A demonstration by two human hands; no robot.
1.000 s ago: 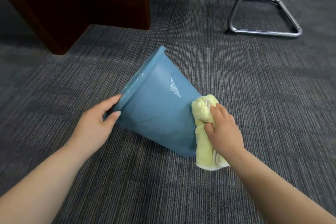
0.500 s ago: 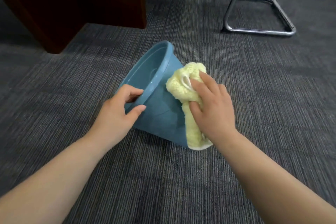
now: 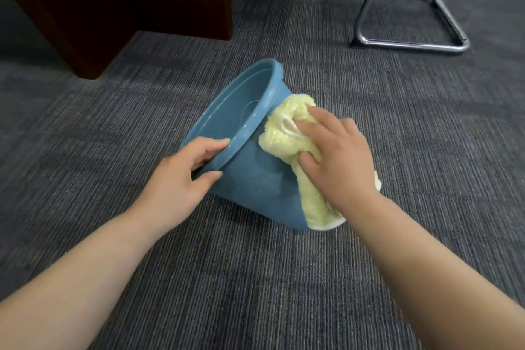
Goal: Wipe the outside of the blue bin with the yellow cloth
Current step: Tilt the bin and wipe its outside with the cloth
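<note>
No readable text anywhere.
We find no label, brand, number or sign on the blue bin, the yellow cloth, the carpet, the dark wooden furniture or the chrome chair frame; the bin's wall shows plain plastic only.

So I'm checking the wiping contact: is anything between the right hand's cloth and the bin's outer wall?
Nothing visible: the right hand presses the yellow cloth directly onto the blue bin, just below its rim.
</note>
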